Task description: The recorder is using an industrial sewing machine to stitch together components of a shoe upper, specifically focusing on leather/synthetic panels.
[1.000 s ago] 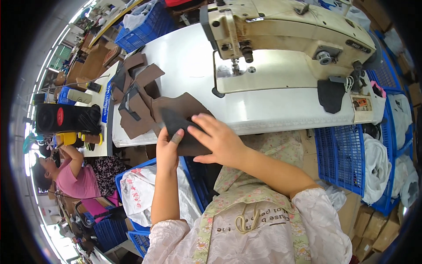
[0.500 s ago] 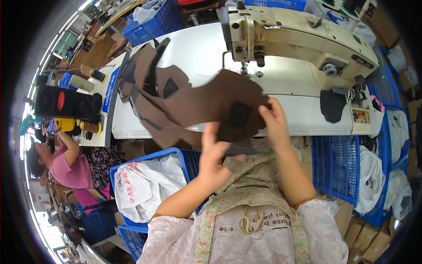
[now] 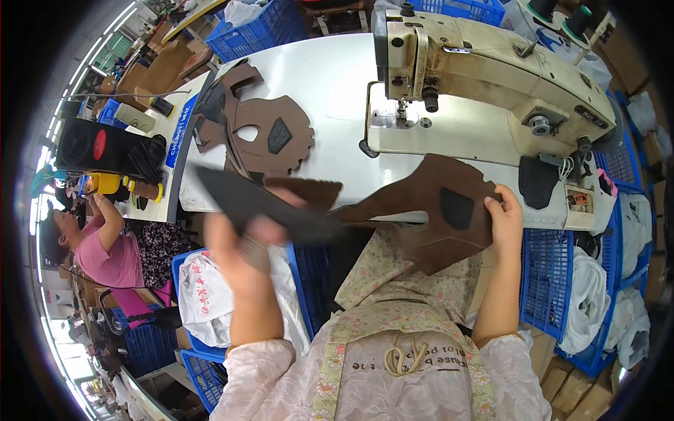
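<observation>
In front of the sewing machine (image 3: 484,63), a flat brown cut piece (image 3: 432,189) with a black patch is held up, shaped like a shoe upper. My right hand (image 3: 506,212) pinches its right edge, thumb on top. Its left part narrows toward a dark, blurred flap (image 3: 260,210). My left hand (image 3: 242,256), smeared by motion, has its fingers round that flap; whether flap and brown piece are joined I cannot tell. Several similar brown pieces (image 3: 289,137), some with black patches, lie overlapping on the white machine table (image 3: 330,84) at the left.
Below my left arm stands a blue crate (image 3: 302,281) with a white bag (image 3: 210,295). More blue crates (image 3: 544,274) stand at the right. A black shaped piece (image 3: 538,181) lies by the machine's base. At the far left a person in pink (image 3: 116,252) sits beside a black speaker (image 3: 91,151).
My hands have moved apart, the left one leftward with the dark flap, the right one rightward and slightly down with the brown piece. The pile on the table is now uncovered.
</observation>
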